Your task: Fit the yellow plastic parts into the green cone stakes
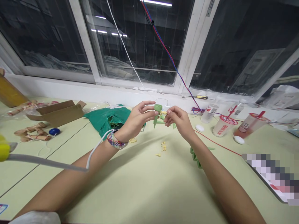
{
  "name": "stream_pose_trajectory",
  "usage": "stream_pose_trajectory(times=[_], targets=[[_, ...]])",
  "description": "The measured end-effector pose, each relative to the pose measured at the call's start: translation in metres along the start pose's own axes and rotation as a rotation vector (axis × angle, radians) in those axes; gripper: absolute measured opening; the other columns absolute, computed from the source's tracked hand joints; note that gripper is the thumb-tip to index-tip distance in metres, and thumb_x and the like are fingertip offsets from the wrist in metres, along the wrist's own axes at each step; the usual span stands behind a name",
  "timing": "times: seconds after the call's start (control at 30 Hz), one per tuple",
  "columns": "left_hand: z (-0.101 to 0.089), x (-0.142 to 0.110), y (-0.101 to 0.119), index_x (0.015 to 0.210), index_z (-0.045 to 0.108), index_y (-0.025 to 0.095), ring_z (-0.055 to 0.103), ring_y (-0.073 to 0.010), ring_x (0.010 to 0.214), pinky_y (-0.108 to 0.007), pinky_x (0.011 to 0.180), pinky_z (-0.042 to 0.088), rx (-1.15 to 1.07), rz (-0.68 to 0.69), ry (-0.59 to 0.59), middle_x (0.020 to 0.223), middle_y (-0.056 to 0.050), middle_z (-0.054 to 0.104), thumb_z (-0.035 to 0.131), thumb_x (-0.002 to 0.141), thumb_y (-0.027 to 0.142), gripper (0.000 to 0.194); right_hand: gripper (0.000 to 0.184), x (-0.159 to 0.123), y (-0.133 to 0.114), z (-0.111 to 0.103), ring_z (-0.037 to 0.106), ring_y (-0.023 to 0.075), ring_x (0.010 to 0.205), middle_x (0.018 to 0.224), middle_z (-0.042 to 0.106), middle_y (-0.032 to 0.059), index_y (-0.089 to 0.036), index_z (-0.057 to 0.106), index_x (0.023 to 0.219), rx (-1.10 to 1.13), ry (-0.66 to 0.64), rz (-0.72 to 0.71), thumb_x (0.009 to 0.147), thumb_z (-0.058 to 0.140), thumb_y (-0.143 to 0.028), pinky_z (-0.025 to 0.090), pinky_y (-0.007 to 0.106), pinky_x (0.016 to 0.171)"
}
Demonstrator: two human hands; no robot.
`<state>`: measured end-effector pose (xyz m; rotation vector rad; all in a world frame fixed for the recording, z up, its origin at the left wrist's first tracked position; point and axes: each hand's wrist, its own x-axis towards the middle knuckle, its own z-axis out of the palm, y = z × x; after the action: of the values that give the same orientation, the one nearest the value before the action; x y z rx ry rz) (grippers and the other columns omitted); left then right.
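My left hand grips a green plastic watering spike near its round open top, with the point hanging down. Between the fingertips of my right hand is a small yellow valve, its end against or very close to the spike's side; I cannot tell if it is inserted. More green spikes lie behind the hands. Several loose yellow valves are on the table below. Another group of green spikes is partly hidden by my right forearm.
A green plastic bag and an open cardboard box lie left, near wooden toys. Drink cups, a bottle and a phone with a red cable stand or lie right. A white cord crosses my left wrist.
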<state>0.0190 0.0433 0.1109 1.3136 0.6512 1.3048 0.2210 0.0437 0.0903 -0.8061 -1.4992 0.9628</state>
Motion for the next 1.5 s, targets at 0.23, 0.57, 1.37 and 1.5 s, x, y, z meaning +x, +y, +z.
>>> stream_pose_trajectory(times=[0.23,0.57,1.37,1.5], targets=[[-0.009,0.005,-0.005,0.118,0.073,0.020,0.073,-0.0217,0.105,-0.036,0.093,0.059,-0.006,-0.022,-0.042,0.114,-0.007,0.077,0.092,0.077,0.026,0.045,0.036,-0.001,-0.001,0.003,0.070,0.0151,0.064,0.075,0.068,-0.0021,-0.021,0.064,0.091,0.050,0.032,-0.095,0.079,0.088,-0.044,0.061,0.030,0.061],[-0.005,0.004,-0.007,0.116,0.073,0.019,0.073,-0.0202,0.097,-0.035,0.087,0.062,0.005,-0.036,-0.077,0.106,-0.006,0.076,0.095,0.072,0.025,0.049,0.048,0.001,0.000,-0.001,0.063,0.0136,0.055,0.062,0.067,0.0027,-0.018,0.068,0.071,-0.041,0.016,0.000,0.088,0.077,-0.061,0.055,0.028,0.057],[-0.001,0.000,-0.006,0.126,0.067,0.020,0.075,-0.0203,0.089,-0.032,0.080,0.059,0.243,0.002,-0.140,0.092,-0.004,0.073,0.084,0.085,0.036,0.047,0.055,0.001,0.003,0.010,0.059,0.0135,0.051,0.059,0.055,-0.0031,-0.021,0.060,0.074,-0.099,-0.021,-0.021,0.094,0.063,-0.072,0.046,0.027,0.053],[-0.001,-0.001,-0.008,0.122,0.068,0.019,0.075,-0.0212,0.084,-0.034,0.079,0.058,0.243,0.014,-0.154,0.085,-0.004,0.074,0.086,0.084,0.032,0.044,0.051,-0.001,0.002,0.011,0.059,0.0147,0.055,0.063,0.057,-0.0022,-0.022,0.058,0.079,-0.121,-0.050,-0.031,0.098,0.058,-0.069,0.047,0.029,0.057]])
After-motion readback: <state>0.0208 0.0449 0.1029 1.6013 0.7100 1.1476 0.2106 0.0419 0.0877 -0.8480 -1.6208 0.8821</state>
